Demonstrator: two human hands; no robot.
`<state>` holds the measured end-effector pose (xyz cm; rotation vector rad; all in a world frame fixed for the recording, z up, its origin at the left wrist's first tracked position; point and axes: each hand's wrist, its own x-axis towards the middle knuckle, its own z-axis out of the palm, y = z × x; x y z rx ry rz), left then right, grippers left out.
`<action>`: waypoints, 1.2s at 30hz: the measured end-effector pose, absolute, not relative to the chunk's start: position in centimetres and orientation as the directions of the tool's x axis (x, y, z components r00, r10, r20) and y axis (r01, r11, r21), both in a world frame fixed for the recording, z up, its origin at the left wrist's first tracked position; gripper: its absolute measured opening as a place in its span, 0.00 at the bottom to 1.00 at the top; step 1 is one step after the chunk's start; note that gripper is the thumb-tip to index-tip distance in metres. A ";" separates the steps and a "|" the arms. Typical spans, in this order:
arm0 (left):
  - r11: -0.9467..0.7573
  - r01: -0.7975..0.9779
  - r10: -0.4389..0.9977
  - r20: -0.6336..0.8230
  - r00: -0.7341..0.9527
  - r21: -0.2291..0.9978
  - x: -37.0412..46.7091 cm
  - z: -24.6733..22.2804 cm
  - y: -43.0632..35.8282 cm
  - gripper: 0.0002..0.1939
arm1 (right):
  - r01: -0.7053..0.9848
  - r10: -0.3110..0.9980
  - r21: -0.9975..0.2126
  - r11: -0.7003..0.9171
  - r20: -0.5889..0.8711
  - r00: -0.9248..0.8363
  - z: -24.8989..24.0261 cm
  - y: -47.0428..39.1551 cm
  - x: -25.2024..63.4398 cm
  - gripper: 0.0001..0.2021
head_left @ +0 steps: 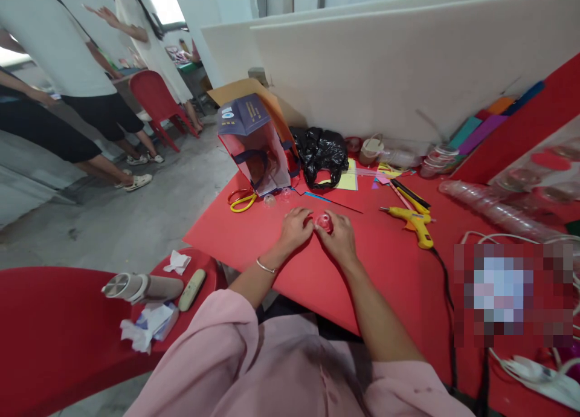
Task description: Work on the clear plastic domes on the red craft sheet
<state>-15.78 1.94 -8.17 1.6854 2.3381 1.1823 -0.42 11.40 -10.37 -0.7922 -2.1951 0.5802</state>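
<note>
On the red table (pixel 385 272), a small clear plastic dome lid (pixel 324 222) with a round hole in its top sits between the thumb and fingers of my right hand (pixel 339 239). Close against its left side is my left hand (pixel 295 229), fingers curled and the tips near the thumb; what they pinch, if anything, is hidden. Beyond my hands lie two more clear dome lids (pixel 269 200) and a thin blue-and-dark stick (pixel 333 200). Yellow-handled scissors (pixel 243 200) rest at the table's left edge.
A yellow glue gun (pixel 412 222) lies to the right, its cord running toward me. Behind stand a dark paper bag (pixel 247 118) and a black plastic bag (pixel 319 154). Stacked clear cups (pixel 493 205) lie at right. A red chair (pixel 58 332) holds a flask (pixel 145 288). People stand at far left.
</note>
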 end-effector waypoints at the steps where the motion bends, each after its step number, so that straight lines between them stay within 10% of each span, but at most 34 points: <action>1: 0.115 0.798 0.821 0.396 -0.412 0.591 -15.8 -8.3 2.0 0.15 | 0.352 0.672 -0.594 0.723 0.489 -0.556 -10.4 11.4 -0.4 0.30; 20: 0.223 0.637 0.408 0.523 -0.748 0.738 -23.7 -6.9 1.1 0.06 | 0.264 0.623 -0.566 0.781 0.675 -0.395 -9.4 10.9 -0.1 0.16; 31: 0.418 0.848 0.722 0.448 -0.528 0.325 -24.6 -3.8 3.1 0.23 | 0.304 0.653 -0.583 0.754 0.613 -0.445 -9.0 10.6 -0.1 0.18; 36: 0.419 0.889 0.805 0.377 -0.458 0.184 -24.5 -3.8 4.6 0.16 | 0.297 0.647 -0.580 0.758 0.617 -0.448 -9.0 10.7 -0.1 0.17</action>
